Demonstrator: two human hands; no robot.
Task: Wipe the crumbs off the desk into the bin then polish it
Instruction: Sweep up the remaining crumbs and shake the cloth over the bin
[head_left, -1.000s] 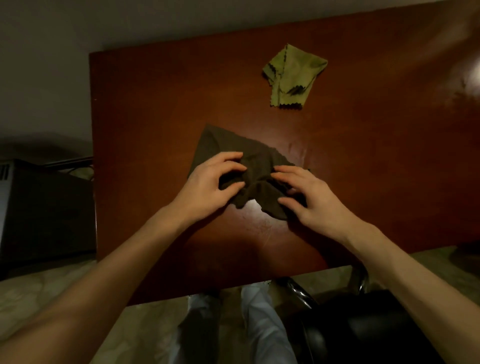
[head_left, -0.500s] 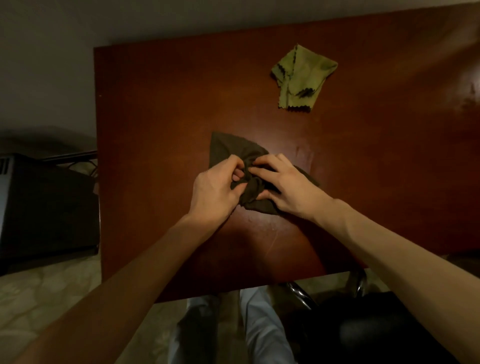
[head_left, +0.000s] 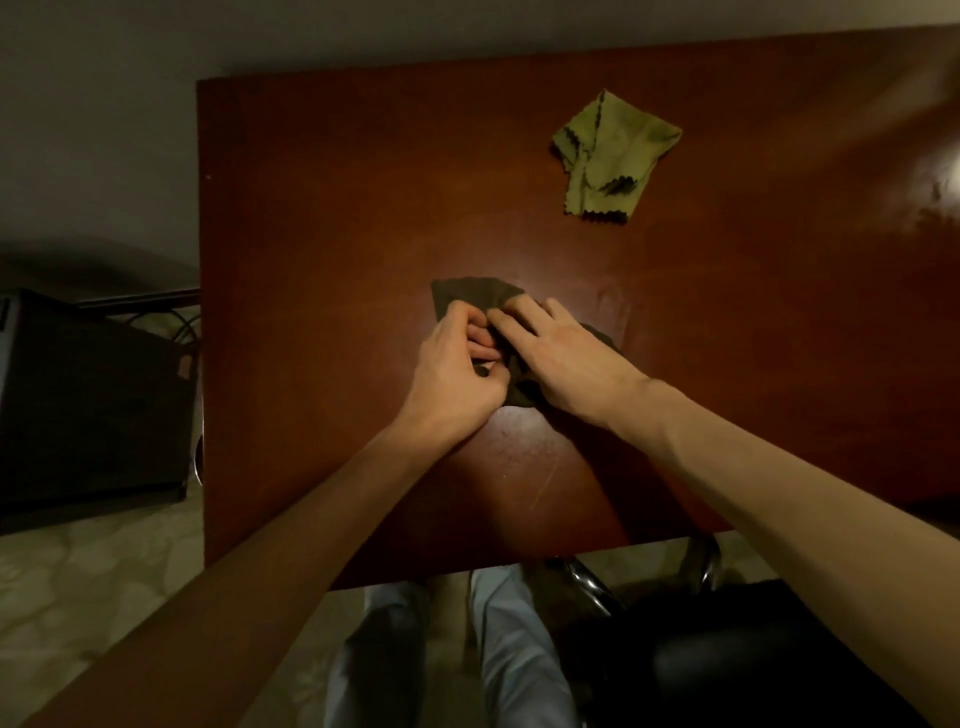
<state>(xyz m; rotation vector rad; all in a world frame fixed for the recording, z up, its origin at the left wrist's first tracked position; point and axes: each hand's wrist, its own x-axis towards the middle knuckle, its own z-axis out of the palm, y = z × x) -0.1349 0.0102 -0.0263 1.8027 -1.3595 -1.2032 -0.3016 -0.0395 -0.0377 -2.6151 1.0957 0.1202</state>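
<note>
A dark brown cloth lies bunched in the middle of the reddish-brown desk. My left hand grips the cloth's left part with curled fingers. My right hand lies over its right part, fingers gathering the fabric toward the left hand. Most of the cloth is hidden under both hands. A few pale crumbs dot the desk just in front of my hands. A light green cloth with zigzag edges lies crumpled at the far right of the desk.
A dark box-shaped object stands on the floor left of the desk. A black chair with chrome legs sits at the desk's near right edge. My legs show below the desk's near edge. No bin is recognisable.
Both hands have come together, gathering the spread brown cloth into a tight bunch. The cloth now covers far less of the desk.
</note>
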